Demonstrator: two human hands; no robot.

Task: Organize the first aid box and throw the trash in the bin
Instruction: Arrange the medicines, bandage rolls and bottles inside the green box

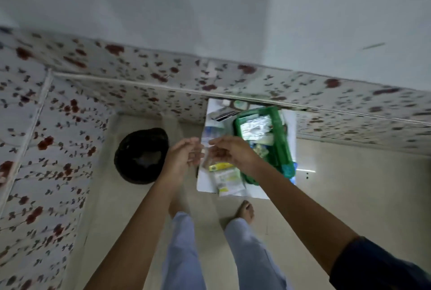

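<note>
A green first aid box [278, 131] stands open on a small white table [290, 124], filled with white packets. More packets [229, 180] and a yellow-green box [219, 166] lie loose on the table to its left. My left hand [184, 156] and my right hand [227, 149] meet above the table's left edge, both pinching a small clear wrapper [204, 147] between them. A black bin [141, 155] stands on the floor just left of my left hand.
Flower-patterned panels line the wall behind the table and along the left side. The floor is pale tile. My bare foot [245, 210] and my legs in light trousers [184, 250] stand just in front of the table.
</note>
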